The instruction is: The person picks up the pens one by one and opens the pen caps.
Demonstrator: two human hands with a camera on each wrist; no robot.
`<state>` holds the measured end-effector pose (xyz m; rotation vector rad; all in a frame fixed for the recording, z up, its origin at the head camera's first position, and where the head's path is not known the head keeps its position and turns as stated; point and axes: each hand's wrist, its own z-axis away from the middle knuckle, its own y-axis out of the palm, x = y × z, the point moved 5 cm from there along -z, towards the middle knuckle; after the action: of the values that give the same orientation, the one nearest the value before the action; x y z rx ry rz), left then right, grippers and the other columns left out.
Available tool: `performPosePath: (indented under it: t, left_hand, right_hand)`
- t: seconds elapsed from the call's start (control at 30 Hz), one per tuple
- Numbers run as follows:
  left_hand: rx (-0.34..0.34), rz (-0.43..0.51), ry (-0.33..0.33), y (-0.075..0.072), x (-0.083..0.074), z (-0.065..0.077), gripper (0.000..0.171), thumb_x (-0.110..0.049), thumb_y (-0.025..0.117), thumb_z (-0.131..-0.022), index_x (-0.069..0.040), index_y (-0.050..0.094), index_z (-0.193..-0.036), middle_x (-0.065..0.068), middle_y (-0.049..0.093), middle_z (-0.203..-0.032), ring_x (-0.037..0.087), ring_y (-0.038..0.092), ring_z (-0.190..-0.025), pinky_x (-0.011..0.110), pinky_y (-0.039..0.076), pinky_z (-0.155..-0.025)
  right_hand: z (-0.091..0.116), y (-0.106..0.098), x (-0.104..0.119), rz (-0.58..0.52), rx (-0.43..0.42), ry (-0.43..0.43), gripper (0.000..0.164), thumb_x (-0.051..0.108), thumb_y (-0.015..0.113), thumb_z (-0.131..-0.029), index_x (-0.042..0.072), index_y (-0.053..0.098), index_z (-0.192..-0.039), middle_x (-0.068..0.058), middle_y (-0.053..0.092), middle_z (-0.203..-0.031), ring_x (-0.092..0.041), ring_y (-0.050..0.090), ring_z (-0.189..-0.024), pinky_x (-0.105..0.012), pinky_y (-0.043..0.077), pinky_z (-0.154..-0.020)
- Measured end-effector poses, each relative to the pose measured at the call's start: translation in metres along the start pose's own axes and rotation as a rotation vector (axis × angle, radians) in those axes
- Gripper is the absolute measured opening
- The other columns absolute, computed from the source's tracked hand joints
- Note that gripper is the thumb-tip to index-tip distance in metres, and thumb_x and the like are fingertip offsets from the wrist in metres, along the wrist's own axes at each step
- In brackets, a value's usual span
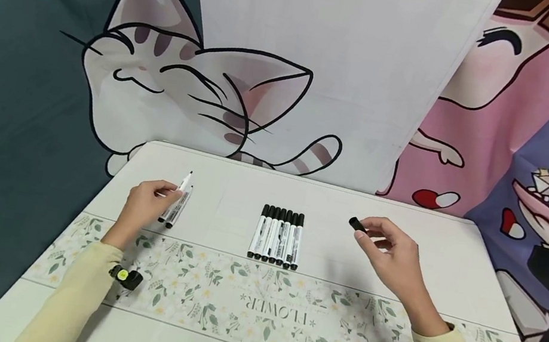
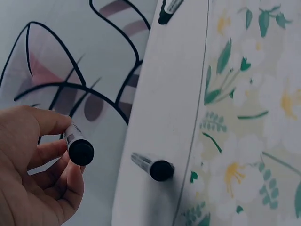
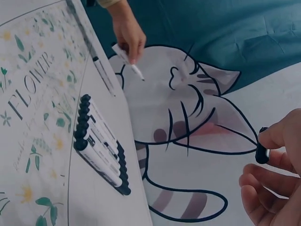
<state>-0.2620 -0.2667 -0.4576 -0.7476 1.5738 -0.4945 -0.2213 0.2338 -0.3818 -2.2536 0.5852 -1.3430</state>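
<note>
My left hand [image 1: 144,207] pinches a white marker [image 1: 185,181] with its cap off and its tip pointing away from me. Below it on the table lies a second uncapped marker [image 1: 179,211], its black end toward me; the left wrist view shows this lying marker [image 2: 151,165] apart from the held one [image 2: 75,139]. Off to the right, my right hand [image 1: 394,254] pinches a small black marker cap [image 1: 357,224] between thumb and fingers, raised over the table. Between the hands, a row of several capped markers [image 1: 277,237] lies side by side, black caps at the far end.
The white table [image 1: 228,187] has a floral strip [image 1: 232,291] lettered FLOWER across its front part. Behind its far edge hangs a cloth backdrop [image 1: 340,37] with a cartoon cat. A dark teal curtain [image 1: 5,120] hangs at the left. Each wrist wears a black camera strap.
</note>
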Motion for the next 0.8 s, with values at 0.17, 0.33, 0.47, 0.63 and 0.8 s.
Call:
performPosePath:
  t: [0.17,0.33,0.47,0.63,0.8]
  left_hand:
    - [0.015,-0.005,-0.050,0.002,0.018,-0.006,0.042,-0.039,0.063,-0.102,-0.004,0.071,-0.124,0.015,0.072,-0.103,0.026,0.067,-0.088,0.036,0.052,-0.071]
    - [0.048,-0.027,-0.100,0.005,0.032,-0.011,0.043,-0.039,0.063,-0.102,-0.002,0.071,-0.124,0.018,0.072,-0.109,0.029,0.068,-0.092,0.040,0.055,-0.073]
    - [0.058,-0.029,-0.126,0.008,0.038,-0.013,0.043,-0.038,0.063,-0.102,-0.002,0.070,-0.124,0.021,0.070,-0.116,0.035,0.067,-0.101,0.047,0.055,-0.080]
    - [0.080,-0.037,-0.162,0.013,0.045,-0.014,0.044,-0.038,0.062,-0.102,-0.002,0.070,-0.125,0.021,0.069,-0.118,0.035,0.066,-0.104,0.047,0.054,-0.083]
    - [0.093,-0.034,-0.168,0.016,0.049,-0.014,0.043,-0.037,0.062,-0.102,-0.001,0.070,-0.124,0.021,0.070,-0.116,0.035,0.066,-0.103,0.049,0.053,-0.084]
  right_hand:
    - [0.001,-0.008,-0.005,-0.003,-0.035,0.042,0.018,0.012,0.075,-0.095,0.011,0.074,-0.113,-0.005,0.072,-0.104,0.005,0.062,-0.090,-0.010,0.049,-0.075]
    - [-0.002,-0.014,-0.013,-0.023,-0.066,0.101,0.020,0.015,0.075,-0.095,0.010,0.075,-0.114,-0.005,0.070,-0.102,0.004,0.061,-0.089,-0.011,0.048,-0.074]
    - [-0.003,-0.021,-0.021,-0.045,-0.083,0.149,0.021,0.018,0.074,-0.096,0.008,0.075,-0.115,0.001,0.069,-0.100,0.001,0.062,-0.088,-0.012,0.049,-0.074]
    - [-0.004,-0.029,-0.031,-0.075,-0.098,0.186,0.023,0.016,0.073,-0.097,0.003,0.074,-0.116,0.014,0.066,-0.095,0.000,0.063,-0.082,-0.014,0.051,-0.067]
    - [-0.005,-0.035,-0.043,-0.090,-0.107,0.240,0.028,0.017,0.072,-0.098,-0.002,0.071,-0.118,0.018,0.065,-0.091,-0.001,0.062,-0.079,-0.016,0.052,-0.064]
